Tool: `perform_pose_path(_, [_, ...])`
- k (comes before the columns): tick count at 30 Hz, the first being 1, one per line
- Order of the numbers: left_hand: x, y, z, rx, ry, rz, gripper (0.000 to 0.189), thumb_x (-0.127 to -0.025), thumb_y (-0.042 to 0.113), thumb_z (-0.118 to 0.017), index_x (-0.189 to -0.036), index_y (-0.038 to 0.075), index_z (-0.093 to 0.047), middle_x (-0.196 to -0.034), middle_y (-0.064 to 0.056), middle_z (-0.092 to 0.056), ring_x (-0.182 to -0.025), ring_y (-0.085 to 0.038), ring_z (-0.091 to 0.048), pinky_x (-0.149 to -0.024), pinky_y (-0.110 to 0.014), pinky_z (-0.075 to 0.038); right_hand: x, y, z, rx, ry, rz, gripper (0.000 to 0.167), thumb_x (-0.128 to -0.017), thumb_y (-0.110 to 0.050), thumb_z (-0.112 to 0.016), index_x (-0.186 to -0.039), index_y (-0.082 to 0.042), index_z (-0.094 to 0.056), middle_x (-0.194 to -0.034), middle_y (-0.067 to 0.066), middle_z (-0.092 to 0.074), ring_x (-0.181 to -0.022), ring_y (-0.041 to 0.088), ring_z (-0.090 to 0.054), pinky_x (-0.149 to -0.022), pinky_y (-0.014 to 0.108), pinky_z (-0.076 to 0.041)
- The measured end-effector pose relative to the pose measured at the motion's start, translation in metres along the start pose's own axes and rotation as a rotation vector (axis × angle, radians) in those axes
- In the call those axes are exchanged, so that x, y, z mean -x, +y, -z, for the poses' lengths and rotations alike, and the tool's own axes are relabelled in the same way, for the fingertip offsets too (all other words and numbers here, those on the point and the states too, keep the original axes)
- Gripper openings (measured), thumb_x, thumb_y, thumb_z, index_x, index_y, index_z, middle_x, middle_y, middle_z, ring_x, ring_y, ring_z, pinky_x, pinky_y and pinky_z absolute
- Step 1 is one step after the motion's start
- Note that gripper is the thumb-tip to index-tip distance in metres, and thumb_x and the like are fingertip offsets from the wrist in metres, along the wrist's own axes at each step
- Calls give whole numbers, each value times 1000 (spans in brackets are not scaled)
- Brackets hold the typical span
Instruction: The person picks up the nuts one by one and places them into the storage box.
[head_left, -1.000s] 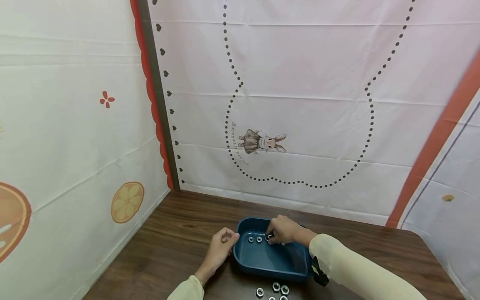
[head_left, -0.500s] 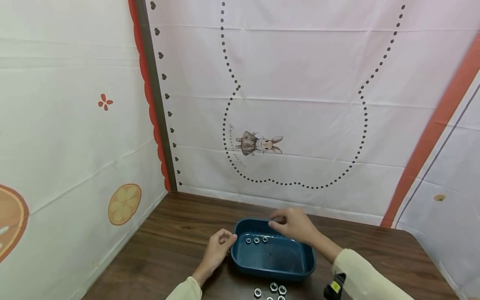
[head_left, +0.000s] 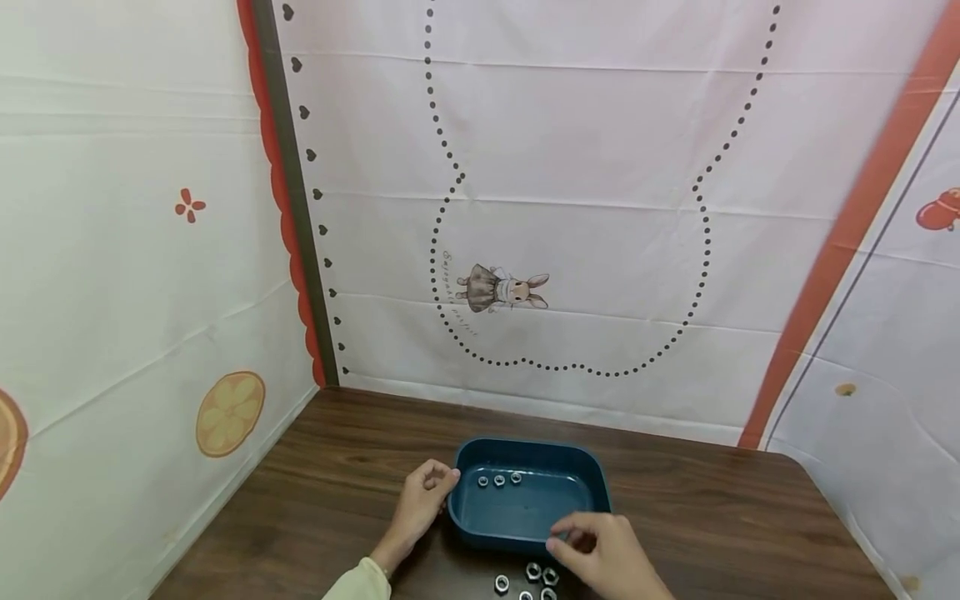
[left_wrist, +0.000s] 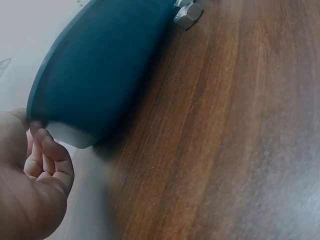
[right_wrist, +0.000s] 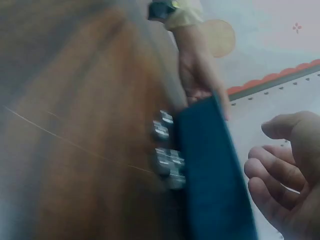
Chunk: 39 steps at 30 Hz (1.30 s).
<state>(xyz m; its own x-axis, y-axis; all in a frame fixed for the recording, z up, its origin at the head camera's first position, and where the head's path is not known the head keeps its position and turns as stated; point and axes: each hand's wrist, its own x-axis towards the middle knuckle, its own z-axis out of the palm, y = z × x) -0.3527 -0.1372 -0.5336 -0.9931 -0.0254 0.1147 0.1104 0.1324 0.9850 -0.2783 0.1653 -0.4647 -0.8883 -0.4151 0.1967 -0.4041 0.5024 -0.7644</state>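
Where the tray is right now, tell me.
In the head view, the tray sits low, just right of centre, on the table, with the left hand at its left end and a group of nuts before its near side.

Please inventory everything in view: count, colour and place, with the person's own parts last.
Tray: 1, dark blue, on table
Tray nuts: 3, silver, tray's far left
Table nuts: 5 or more, silver, before tray, frame edge cuts some
Table: 1, brown, under tray
Sheets: number unclear, white with various prints, left, behind and right of table
Rabbit print: 1, brown and white, behind table
Orange slice prints: 2, orange, left of table
Wrist device: 1, black, at sleeve
Sleeve: 1, pale yellow, bottom of head view
Left hand: 1, bare, pinching tray's left rim
Right hand: 1, bare, by tray's near right corner, seemingly empty
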Motion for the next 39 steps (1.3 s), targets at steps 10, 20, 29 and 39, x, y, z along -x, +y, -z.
perform_pose_path(10, [0,2,2,5,12,-4,26,-99,27,-70,-100,2,-64,-67,-2,-57,-61,-13,-53,-57,-24,-47,29,21,-31,133,-20,-222,21,-87,-35,-80,-87,-14,-76,-64,-13,-59,-55,2,-50,-51,23,-41])
perform_pose_path(20, [2,3,0,0,1,2,26,-99,28,-69,-102,3,-64,-70,-5,-61,-64,-14,-54,-59,-26,-48,31,20,-42,259,-63,-333,30,-83,-47,-83,-84,-18,-74,-64,-11,-57,-57,8,-49,-54,26,-40])
perform_pose_path(29, [4,4,-1,-6,-7,-11,28,-100,31,-68,-104,3,-64,-70,-4,-61,-64,-13,-54,-59,-27,-48,27,19,-44,272,-112,-347,28,-85,-43,-82,-87,-15,-74,-63,-11,-59,-57,8,-52,-55,29,-44])
perform_pose_path(39, [2,2,-1,-11,-1,-4,26,-100,28,-68,-103,3,-64,-69,-2,-60,-63,-14,-54,-58,-25,-47,32,22,-46,252,-63,-312,26,-84,-41,-83,-84,-16,-75,-63,-14,-60,-56,5,-52,-55,27,-45])
